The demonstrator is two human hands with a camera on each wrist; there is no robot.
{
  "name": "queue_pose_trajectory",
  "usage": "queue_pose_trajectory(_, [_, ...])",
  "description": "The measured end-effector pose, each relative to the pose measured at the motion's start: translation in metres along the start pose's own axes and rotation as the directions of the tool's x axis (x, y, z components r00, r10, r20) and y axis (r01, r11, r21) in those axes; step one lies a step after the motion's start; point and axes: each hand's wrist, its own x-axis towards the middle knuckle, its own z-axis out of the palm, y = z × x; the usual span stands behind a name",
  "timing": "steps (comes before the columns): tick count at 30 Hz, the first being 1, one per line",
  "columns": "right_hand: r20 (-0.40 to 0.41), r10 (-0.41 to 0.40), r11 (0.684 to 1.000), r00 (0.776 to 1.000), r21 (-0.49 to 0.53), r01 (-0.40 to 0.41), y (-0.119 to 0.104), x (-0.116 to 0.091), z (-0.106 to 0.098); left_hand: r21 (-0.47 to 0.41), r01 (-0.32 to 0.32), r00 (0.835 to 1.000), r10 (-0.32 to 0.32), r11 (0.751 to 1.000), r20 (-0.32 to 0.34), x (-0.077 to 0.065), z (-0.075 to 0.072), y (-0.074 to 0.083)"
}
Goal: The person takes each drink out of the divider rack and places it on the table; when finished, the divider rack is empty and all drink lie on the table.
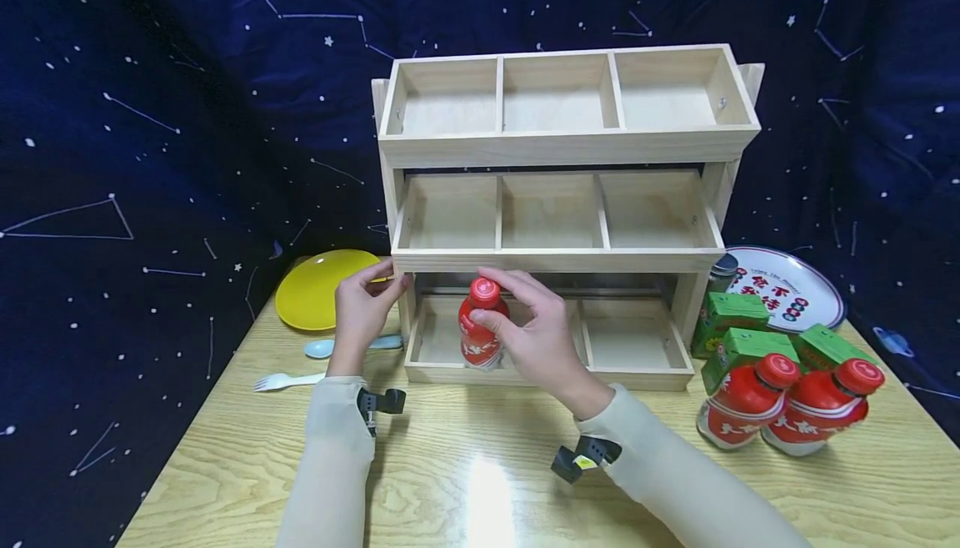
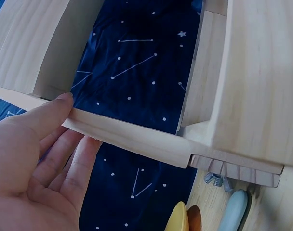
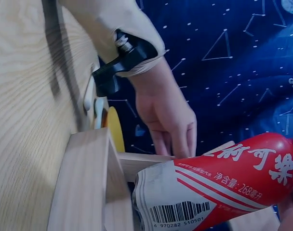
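Observation:
My right hand (image 1: 540, 331) grips a red cola bottle (image 1: 480, 344) near its cap, thumb on one side and fingers on the other. The bottle is upright in the head view, and its base overlaps the front board of the lowest tier, toward the left. In the right wrist view its printed label and barcode (image 3: 180, 214) show. My left hand (image 1: 360, 314) pinches the left upright (image 2: 132, 132) of the wooden three-tier shelf (image 1: 551, 261), with the thumb on one face and the fingers curled behind.
Left of the shelf lie a yellow plate (image 1: 307, 289), a blue spoon (image 1: 318, 349) and a white fork (image 1: 279, 381). On the right stand two more red bottles (image 1: 750, 402), several green cartons (image 1: 750, 344), a lidded jar (image 1: 722, 273) and a white printed plate (image 1: 817, 289).

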Motion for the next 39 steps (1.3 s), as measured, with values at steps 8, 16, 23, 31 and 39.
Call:
queue_pose_trajectory(8, [0.003, -0.004, 1.000, 1.000, 0.008, 0.004, -0.018, -0.018, -0.035, -0.006, 0.018, 1.000, -0.018, 1.000, 0.009, 0.001, -0.001, 0.000])
queue_pose_trajectory(16, [-0.005, 0.021, 0.997, 1.000, -0.079, -0.022, -0.025, -0.044, -0.069, 0.001, 0.026, 1.000, -0.026, 1.000, 0.006, 0.000, -0.003, 0.001])
queue_pose_trajectory(23, [-0.021, 0.091, 0.985, 0.996, -0.146, -0.093, -0.027, -0.070, -0.095, 0.022, 0.032, 0.999, -0.032, 0.999, 0.004, 0.000, -0.003, 0.000])
queue_pose_trajectory(31, [-0.050, 0.129, 0.966, 0.990, -0.220, -0.137, -0.026, -0.091, -0.122, 0.025, 0.015, 1.000, -0.015, 1.000, -0.004, -0.001, -0.001, 0.003])
queue_pose_trajectory(39, [-0.048, 0.130, 0.952, 0.990, -0.272, -0.138, -0.023, -0.105, -0.135, 0.036, 0.018, 1.000, -0.018, 0.999, -0.004, 0.000, 0.000, 0.003])
